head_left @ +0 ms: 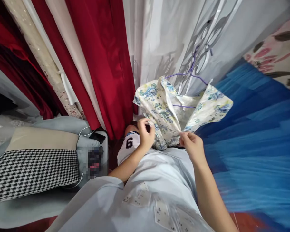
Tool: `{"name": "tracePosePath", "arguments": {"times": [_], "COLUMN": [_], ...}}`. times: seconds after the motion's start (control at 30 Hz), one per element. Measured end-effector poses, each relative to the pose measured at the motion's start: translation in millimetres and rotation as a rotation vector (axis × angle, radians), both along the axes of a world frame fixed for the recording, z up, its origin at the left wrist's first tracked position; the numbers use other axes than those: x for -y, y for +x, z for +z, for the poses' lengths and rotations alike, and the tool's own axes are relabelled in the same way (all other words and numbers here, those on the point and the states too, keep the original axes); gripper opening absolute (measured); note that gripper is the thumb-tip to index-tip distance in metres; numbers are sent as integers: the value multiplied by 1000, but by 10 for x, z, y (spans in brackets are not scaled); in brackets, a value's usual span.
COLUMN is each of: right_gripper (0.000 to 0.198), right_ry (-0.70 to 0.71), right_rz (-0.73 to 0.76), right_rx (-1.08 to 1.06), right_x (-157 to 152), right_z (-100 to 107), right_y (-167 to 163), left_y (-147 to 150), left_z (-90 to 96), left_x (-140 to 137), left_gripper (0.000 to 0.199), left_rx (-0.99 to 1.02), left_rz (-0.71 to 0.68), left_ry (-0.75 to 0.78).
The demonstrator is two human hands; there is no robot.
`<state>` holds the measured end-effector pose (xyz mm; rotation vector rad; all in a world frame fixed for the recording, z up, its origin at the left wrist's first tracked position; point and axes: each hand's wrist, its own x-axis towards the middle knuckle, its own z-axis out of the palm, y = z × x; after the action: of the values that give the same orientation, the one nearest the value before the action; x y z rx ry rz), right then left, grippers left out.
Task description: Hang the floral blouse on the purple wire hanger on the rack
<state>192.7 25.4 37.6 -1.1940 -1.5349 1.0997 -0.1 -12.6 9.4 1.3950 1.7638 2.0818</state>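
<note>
Fingers point(184, 136) of the right hand point(193, 145) pinch the floral garment point(162, 112); the left hand point(146, 137) curls at its edge, grip unclear.

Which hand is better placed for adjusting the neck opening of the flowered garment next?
Probably the right hand: it pinches the flowered garment at the bottom of the neck opening. The left hand is at the garment's side, farther from that opening.
</note>
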Motion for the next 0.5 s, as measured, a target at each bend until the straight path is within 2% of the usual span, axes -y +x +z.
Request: {"name": "tracePosePath", "arguments": {"times": [0.1, 0.17, 0.27, 0.37, 0.5], "right_gripper": [27, 27, 25, 22, 14], "right_ry": [-23, -27, -48, -107, -66], "right_rz": [36, 71, 121, 109, 8], "right_rx": [43, 93, 26, -151, -343], "right_x": [117, 178, 199, 106, -200], "right_z": [71, 117, 150, 214, 536], "right_y": [-21, -86, -202, -278, -313], "left_y": [306, 445, 474, 401, 336], "left_z": [-11, -20, -27, -34, -73], "left_x": [-25, -75, -125, -114, -119], "left_gripper": [30, 24, 8, 11, 14], "left_rx": [-235, -293, -296, -281, -316], "left_rz": [-384, -494, -485, -464, -467], "left_ry": [-90, -143, -213, -242, -256]}}
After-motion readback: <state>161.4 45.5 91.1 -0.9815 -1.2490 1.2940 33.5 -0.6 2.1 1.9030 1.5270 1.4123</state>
